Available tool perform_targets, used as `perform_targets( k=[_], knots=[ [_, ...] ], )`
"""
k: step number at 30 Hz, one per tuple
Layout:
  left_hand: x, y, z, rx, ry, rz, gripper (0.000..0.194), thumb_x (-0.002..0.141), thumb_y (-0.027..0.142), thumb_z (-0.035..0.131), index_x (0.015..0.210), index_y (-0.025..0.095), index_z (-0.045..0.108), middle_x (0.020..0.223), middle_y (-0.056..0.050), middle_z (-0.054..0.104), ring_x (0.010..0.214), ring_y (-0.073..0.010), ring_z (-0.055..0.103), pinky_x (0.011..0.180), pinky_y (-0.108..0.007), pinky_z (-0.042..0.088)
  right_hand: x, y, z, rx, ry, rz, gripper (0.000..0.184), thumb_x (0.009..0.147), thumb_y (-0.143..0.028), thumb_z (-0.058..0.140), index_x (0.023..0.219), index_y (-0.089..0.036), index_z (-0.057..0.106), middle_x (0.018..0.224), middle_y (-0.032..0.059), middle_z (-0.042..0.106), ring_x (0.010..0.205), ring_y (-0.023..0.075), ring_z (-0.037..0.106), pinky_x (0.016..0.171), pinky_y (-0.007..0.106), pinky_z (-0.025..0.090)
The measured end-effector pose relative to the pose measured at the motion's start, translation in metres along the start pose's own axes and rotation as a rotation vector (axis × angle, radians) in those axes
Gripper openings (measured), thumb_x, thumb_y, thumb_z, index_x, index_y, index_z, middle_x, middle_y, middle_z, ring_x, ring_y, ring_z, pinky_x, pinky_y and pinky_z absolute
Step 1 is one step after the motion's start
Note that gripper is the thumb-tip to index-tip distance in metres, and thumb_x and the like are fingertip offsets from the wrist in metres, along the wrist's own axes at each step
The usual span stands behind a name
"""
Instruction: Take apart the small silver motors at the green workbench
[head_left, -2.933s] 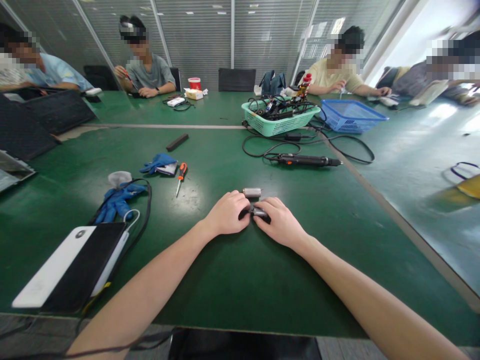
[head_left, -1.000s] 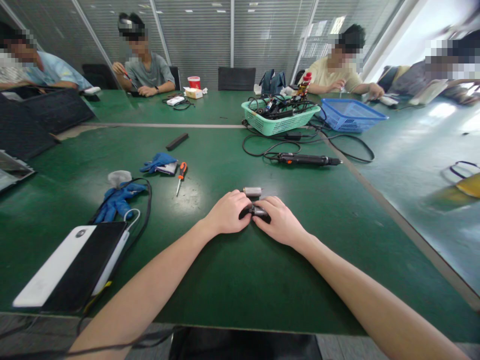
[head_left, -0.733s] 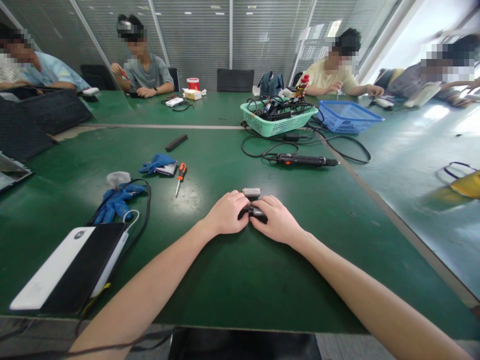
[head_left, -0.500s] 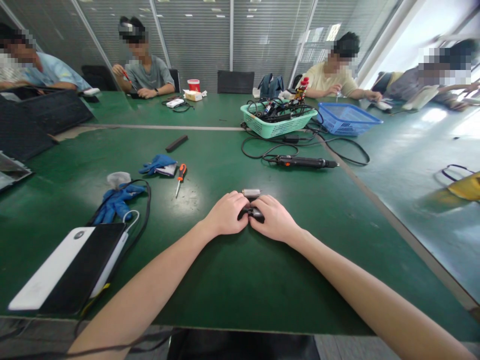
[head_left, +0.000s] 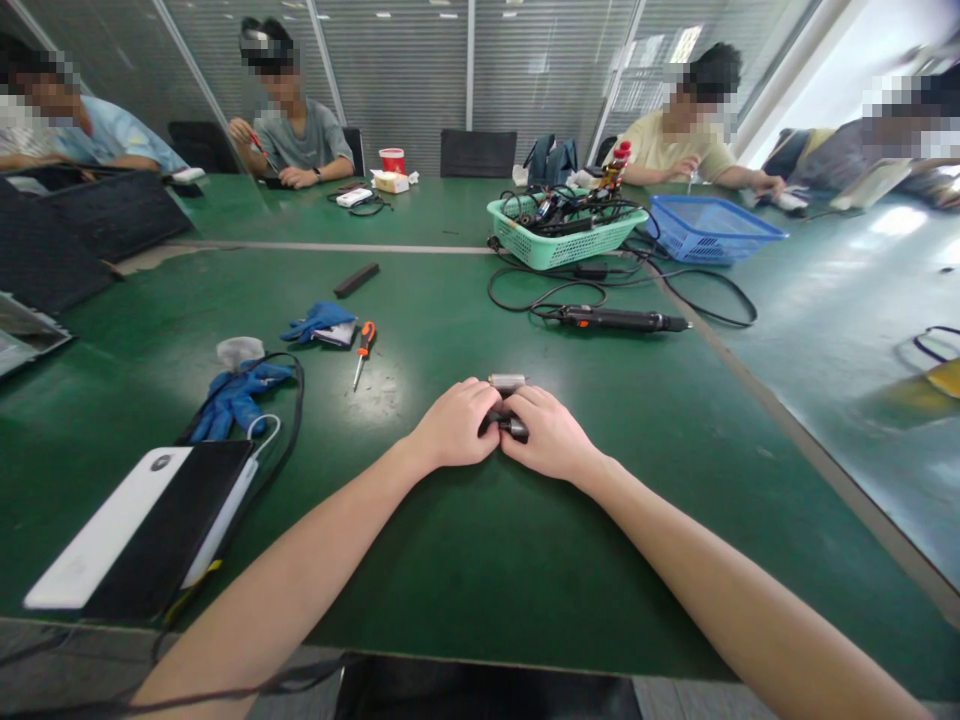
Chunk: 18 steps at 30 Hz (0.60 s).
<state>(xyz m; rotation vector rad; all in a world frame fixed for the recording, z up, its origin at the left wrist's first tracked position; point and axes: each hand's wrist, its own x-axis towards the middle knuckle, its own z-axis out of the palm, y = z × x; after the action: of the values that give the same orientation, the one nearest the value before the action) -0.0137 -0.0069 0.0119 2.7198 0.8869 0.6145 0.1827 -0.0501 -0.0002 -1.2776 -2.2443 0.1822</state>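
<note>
My left hand [head_left: 463, 424] and my right hand [head_left: 545, 430] meet over the green table [head_left: 450, 560], fingers closed round a small dark part [head_left: 514, 427]. It looks black with a rounded, shiny end on the right; my fingers cover most of it, so its kind is unclear. Just beyond my fingertips lies a silver metal cylinder [head_left: 508, 382], like a small motor, partly hidden by my hands. Farther left rests an orange-handled screwdriver [head_left: 364, 345], its tip pointing toward me.
Blue gloves [head_left: 232, 400] and a white-and-black power bank [head_left: 142, 530] with cables lie left. Ahead right are a corded electric screwdriver [head_left: 622, 320], a green basket [head_left: 555, 248] full of tools, and a blue basket [head_left: 712, 235]. A black bar [head_left: 357, 280] lies ahead. Several people sit around the table.
The view has shifted slightly, so the tabletop things sit a little differently in the picture. Both hands keep their closed grip on the dark part, with hardly any movement.
</note>
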Motion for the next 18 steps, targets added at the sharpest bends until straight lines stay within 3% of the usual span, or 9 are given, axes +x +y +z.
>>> perform_targets(
  k=[18],
  knots=[
    [0.001,0.002,0.000,-0.011,-0.003,0.032,0.009,0.082,0.018,0.054,0.090,0.020,0.051,0.093,-0.007,0.061,0.090,-0.0231,0.054,0.084,-0.039,0.049,-0.011,0.005,-0.007,0.098,0.015,-0.048,0.016,0.090,-0.017,0.060,0.106,-0.022,0.063,0.103,0.0077,0.067,0.099,0.0256,0.061,0.090,0.043,0.051]
  ],
)
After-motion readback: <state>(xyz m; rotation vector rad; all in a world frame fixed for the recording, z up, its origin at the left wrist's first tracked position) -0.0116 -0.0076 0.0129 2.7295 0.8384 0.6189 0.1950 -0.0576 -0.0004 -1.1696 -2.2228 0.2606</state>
